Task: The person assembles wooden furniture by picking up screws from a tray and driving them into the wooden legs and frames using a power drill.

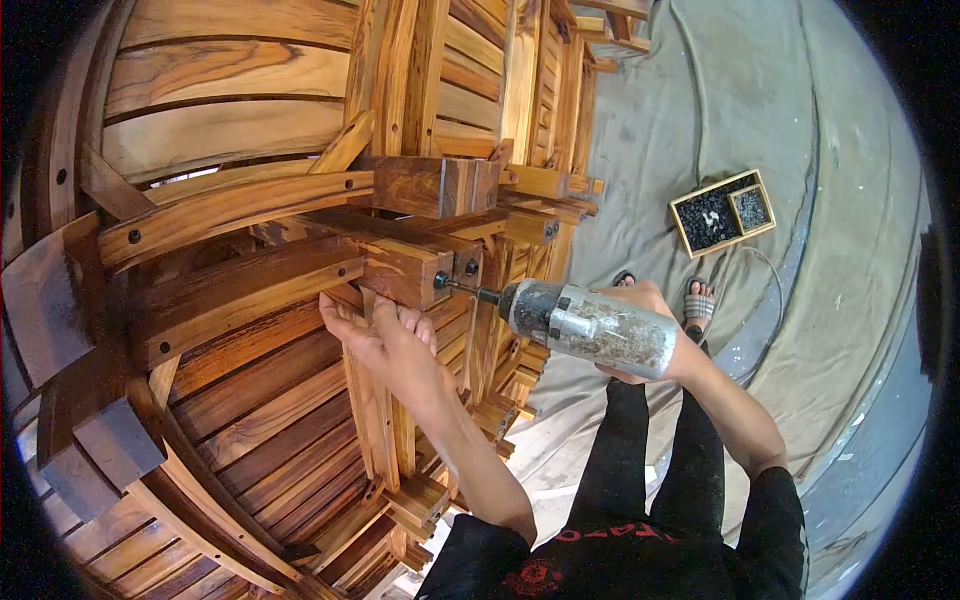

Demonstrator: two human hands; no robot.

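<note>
My right hand [650, 300] is wrapped around a worn, silver-grey power driver [590, 322], held level and pointing left. Its thin bit meets a black bolt head [441, 281] in the end of a wooden block [400, 272]. Just below that block, my left hand [390, 345] has its fingers partly curled, with fingertips against the wood's underside; the exact grip is partly hidden. Another dark bolt head [471, 267] sits in the neighbouring block end. These blocks belong to slatted, varnished wooden furniture [230, 80].
Stacked furniture frames fill the left side, with beam ends jutting out. A divided wooden box [745, 243] of small black and grey hardware rests on the cloth-covered floor [640, 150]. A cable [780, 285] runs across the cloth. My sandalled feet [700, 303] are near the box.
</note>
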